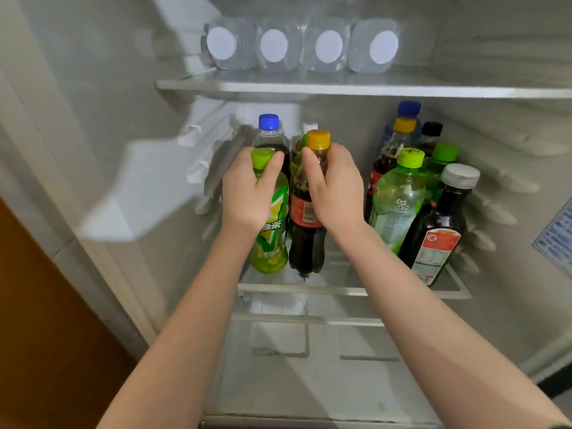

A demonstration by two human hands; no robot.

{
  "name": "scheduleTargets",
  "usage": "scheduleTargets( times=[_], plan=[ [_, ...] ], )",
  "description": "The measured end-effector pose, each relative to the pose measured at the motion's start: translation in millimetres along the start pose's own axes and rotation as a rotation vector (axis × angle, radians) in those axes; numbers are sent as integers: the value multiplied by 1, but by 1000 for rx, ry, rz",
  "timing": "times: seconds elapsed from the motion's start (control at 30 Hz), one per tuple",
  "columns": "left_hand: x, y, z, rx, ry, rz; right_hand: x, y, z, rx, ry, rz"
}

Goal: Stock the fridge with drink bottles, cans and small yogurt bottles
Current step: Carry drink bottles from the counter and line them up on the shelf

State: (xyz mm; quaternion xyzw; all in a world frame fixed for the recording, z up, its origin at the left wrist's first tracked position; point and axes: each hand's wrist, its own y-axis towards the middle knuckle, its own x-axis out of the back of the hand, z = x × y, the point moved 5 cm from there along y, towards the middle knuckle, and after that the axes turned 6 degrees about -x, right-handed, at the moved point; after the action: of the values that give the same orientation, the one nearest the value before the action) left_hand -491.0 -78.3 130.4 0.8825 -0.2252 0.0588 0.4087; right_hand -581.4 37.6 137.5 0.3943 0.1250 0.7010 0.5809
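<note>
Left hand [247, 193] grips green tea bottle [270, 233] at the neck; right hand [335, 190] grips cola bottle [306, 230] below its yellow cap. Both bottles upright, side by side on middle shelf [349, 291], left part. More bottles [411, 193] clustered on shelf's right. Four water bottles [301, 48] lying on the shelf above.
</note>
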Motion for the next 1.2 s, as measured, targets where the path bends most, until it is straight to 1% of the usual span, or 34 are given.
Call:
scheduleTargets(
  times=[0.13, 0.23, 0.3, 0.43, 0.53, 0.57, 0.63, 0.73, 0.8, 0.87, 0.93, 0.97, 1.03, 1.1, 1.17, 1.2],
  plan=[
    [-4, -3, 1, -5, -79, -43, 0, 4, -10, 7, 58, 50],
    [-4, -10, 2, -75, -44, -76, 0, -9, -21, -25, 133, 90],
    [-4, -17, 7, -91, -45, -75, -1, -26, -29, -25, 162, 103],
    [-5, -39, 21, -14, -203, -16, -6, -77, -51, -124, 181, 127],
    [-4, -69, 36, 100, -207, -36, -5, -121, -64, -203, 140, 150],
    [-2, -83, 38, 90, -173, -68, -4, -134, -67, -220, 124, 161],
    [1, -120, 37, 1, -128, -97, 3, -155, -73, -248, 92, 174],
    [-3, -188, 32, -80, -175, -20, 23, -190, -83, -259, 18, 204],
    [-9, -235, 29, -56, -240, 100, 40, -221, -97, -280, -51, 238],
    [-19, -278, 30, 18, -310, 261, 57, -261, -116, -348, -124, 266],
    [-35, -323, 37, 110, -334, 462, 75, -310, -138, -448, -226, 295],
    [-46, -345, 42, 159, -314, 590, 85, -337, -150, -519, -285, 319],
    [-67, -395, 55, 254, -243, 893, 107, -398, -171, -738, -386, 407],
    [-81, -443, 66, 387, -209, 1188, 133, -464, -188, -977, -481, 523],
    [-86, -483, 75, 529, -187, 1407, 159, -530, -195, -1211, -545, 621],
    [-87, -499, 79, 546, -146, 1490, 172, -563, -195, -1342, -554, 639]
  ],
)
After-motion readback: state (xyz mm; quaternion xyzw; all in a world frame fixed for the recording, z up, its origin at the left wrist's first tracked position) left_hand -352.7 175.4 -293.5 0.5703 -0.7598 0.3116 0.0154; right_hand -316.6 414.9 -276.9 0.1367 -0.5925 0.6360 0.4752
